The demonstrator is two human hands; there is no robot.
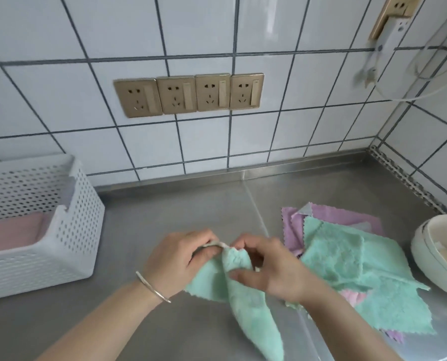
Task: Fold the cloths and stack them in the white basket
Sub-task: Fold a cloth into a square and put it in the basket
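You hold up a soft green cloth (246, 306) by its top edge, and it hangs down to the counter. More green, purple and pink cloths (352, 259) lie in a messy pile on your right. The white basket (68, 230) with holes sits on your left with a folded pink cloth (11, 234) inside.

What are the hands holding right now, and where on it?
Both the left hand and right hand pinch one green cloth at its top edge; the rest hangs down.
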